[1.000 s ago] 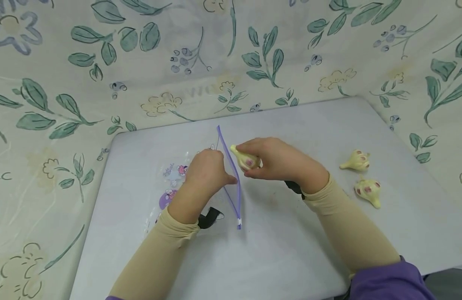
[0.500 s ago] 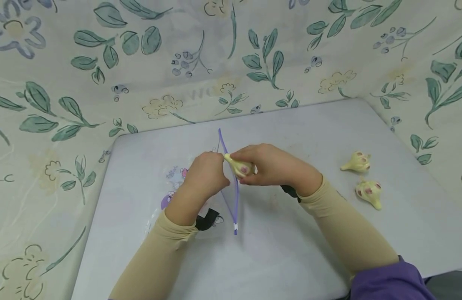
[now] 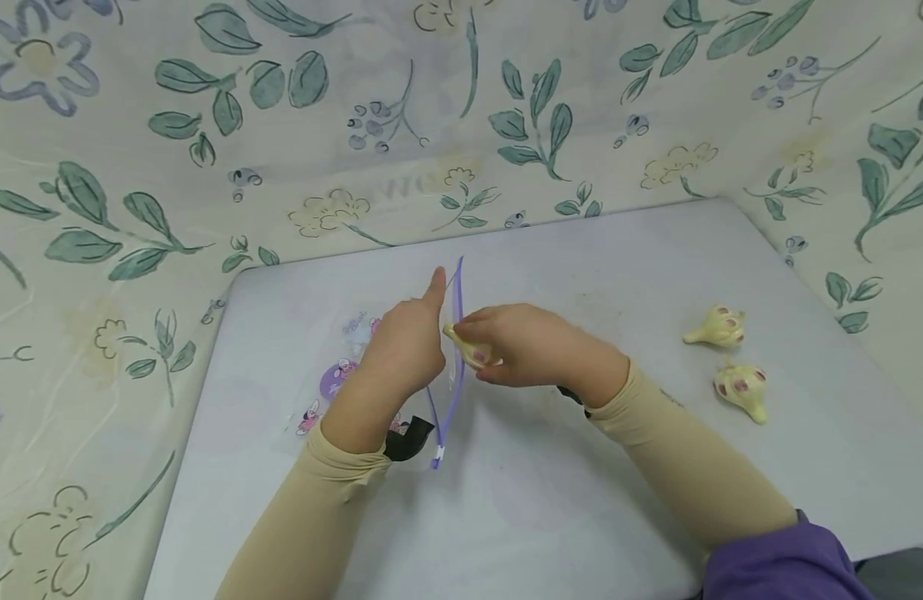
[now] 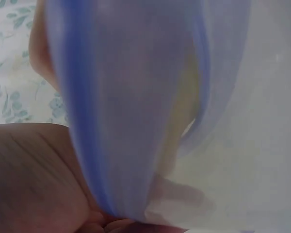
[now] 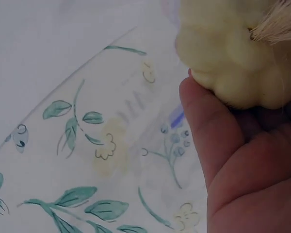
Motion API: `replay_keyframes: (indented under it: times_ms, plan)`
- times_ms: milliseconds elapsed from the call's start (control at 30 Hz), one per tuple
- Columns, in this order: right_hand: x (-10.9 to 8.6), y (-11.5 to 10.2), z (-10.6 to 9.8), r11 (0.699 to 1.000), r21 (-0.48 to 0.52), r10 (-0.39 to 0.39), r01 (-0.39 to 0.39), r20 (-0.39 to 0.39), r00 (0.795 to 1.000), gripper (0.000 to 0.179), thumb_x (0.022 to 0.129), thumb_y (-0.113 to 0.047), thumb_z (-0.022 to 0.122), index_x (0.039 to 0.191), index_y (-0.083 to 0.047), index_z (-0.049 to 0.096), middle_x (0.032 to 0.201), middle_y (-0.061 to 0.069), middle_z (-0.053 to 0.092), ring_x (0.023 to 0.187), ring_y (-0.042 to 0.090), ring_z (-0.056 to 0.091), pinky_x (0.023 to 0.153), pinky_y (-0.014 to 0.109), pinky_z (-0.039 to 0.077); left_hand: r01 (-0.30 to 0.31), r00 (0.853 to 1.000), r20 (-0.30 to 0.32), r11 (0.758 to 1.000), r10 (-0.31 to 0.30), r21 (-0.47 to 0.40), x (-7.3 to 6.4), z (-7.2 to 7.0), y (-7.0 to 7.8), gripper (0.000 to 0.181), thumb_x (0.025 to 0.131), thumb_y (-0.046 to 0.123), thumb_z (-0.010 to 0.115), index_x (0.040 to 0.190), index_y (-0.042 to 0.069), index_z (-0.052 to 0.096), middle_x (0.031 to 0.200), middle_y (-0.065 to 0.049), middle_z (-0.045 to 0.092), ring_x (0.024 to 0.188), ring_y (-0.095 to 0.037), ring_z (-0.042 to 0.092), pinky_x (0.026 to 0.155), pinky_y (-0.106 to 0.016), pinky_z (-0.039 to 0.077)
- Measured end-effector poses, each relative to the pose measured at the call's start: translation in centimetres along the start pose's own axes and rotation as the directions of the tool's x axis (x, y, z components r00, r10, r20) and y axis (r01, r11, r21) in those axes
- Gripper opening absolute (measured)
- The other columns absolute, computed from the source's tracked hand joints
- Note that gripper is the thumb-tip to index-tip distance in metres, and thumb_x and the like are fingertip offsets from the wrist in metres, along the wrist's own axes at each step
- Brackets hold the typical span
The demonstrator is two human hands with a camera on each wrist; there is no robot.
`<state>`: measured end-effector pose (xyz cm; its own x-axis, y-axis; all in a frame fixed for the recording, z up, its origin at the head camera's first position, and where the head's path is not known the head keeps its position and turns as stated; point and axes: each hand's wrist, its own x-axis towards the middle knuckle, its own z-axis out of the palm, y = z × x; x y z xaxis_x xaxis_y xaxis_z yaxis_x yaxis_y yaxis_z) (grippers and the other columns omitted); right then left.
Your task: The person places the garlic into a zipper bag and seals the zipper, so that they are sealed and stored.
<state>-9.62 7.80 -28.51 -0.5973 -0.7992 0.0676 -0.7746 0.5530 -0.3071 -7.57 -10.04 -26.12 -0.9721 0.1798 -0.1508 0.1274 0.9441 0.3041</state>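
A clear zip bag point(image 3: 333, 382) with cartoon prints and a purple zip edge lies partly under my left hand point(image 3: 403, 348). That hand grips the bag near its mouth, one finger stretched out along the far part of the edge. In the left wrist view the blue-purple zip strip point(image 4: 83, 111) bows apart from the opposite side. My right hand point(image 3: 544, 346) pinches a pale yellow garlic bulb point(image 3: 474, 353), stem toward the left hand, at the bag's parted mouth. The right wrist view shows the bulb's rounded underside and root tuft point(image 5: 276, 24).
Two more garlic bulbs, one farther back point(image 3: 719, 327) and one nearer point(image 3: 742, 389), lie on the right of the white table point(image 3: 619, 492). A floral cover point(image 3: 401, 117) rises behind the table and along its sides.
My right hand has carried the garlic bulb left and slightly nearer, into the bag's mouth. The left hand has stretched out a finger, and the bag's near corner has swung left.
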Motion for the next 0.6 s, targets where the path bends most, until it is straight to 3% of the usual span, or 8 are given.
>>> replay_keyframes:
  times_ms: [33,100,233,300,500,600]
  plan:
    - [0.0,-0.2,0.1,1.000,-0.031,-0.002,0.002,-0.008,1.000,0.053,0.080,-0.022,0.073,0.130,-0.015,0.057,0.125,-0.003,0.062,0.109,0.010,0.060,0.094,0.026,0.049,0.010,1.000,-0.003,1.000,-0.010,0.008,0.0,0.0,0.0,0.090,0.077,-0.009,0.054,0.152,0.010,0.007,0.074,-0.010,0.056,0.060,-0.020,0.048,0.047,-0.026,0.039]
    - [0.1,-0.6,0.2,0.995,-0.103,-0.019,0.016,-0.028,0.999,0.053,0.079,-0.020,0.073,0.130,-0.015,0.058,0.123,-0.003,0.062,0.108,0.011,0.061,0.092,0.027,0.050,0.023,1.000,-0.018,0.999,-0.023,0.036,0.0,-0.1,0.0,0.084,0.078,-0.007,0.054,0.151,0.003,0.014,0.081,-0.013,0.060,0.063,-0.020,0.051,0.050,-0.027,0.043]
    - [0.4,-1.6,0.3,0.971,-0.235,-0.044,0.034,-0.039,0.998,0.055,0.077,-0.018,0.075,0.129,-0.012,0.058,0.123,0.001,0.062,0.109,0.015,0.061,0.090,0.027,0.051,0.005,0.998,-0.066,0.996,0.001,0.093,0.2,-0.2,-0.3,0.053,0.078,-0.004,0.056,0.131,-0.002,0.051,0.105,-0.018,0.066,0.088,-0.030,0.064,0.070,-0.038,0.053]
    - [0.6,-2.1,0.3,0.959,-0.280,-0.060,0.050,-0.028,0.998,0.055,0.076,-0.017,0.075,0.128,-0.009,0.058,0.124,0.004,0.061,0.113,0.017,0.060,0.092,0.027,0.051,-0.010,0.996,-0.083,0.995,0.018,0.097,0.3,-0.2,-0.4,0.042,0.079,-0.003,0.057,0.121,0.000,0.060,0.112,-0.018,0.066,0.101,-0.033,0.063,0.081,-0.043,0.053]
    - [1.1,-3.2,0.6,0.927,-0.353,-0.124,0.129,0.036,0.992,0.054,0.078,-0.018,0.073,0.128,-0.007,0.058,0.127,0.005,0.061,0.119,0.017,0.056,0.096,0.026,0.048,-0.004,0.996,-0.094,0.999,0.007,0.032,0.4,-0.7,-1.0,0.046,0.078,-0.002,0.061,0.124,0.002,0.060,0.124,-0.016,0.062,0.116,-0.035,0.057,0.092,-0.047,0.049]
    - [1.5,-3.7,0.7,0.903,-0.391,-0.165,0.176,0.062,0.984,0.054,0.079,-0.020,0.072,0.129,-0.009,0.057,0.122,0.001,0.063,0.113,0.014,0.057,0.093,0.024,0.049,-0.014,0.995,-0.099,1.000,0.015,0.017,0.4,-1.1,-1.2,0.050,0.076,-0.005,0.059,0.125,0.003,0.060,0.124,-0.016,0.062,0.113,-0.033,0.058,0.090,-0.044,0.050]
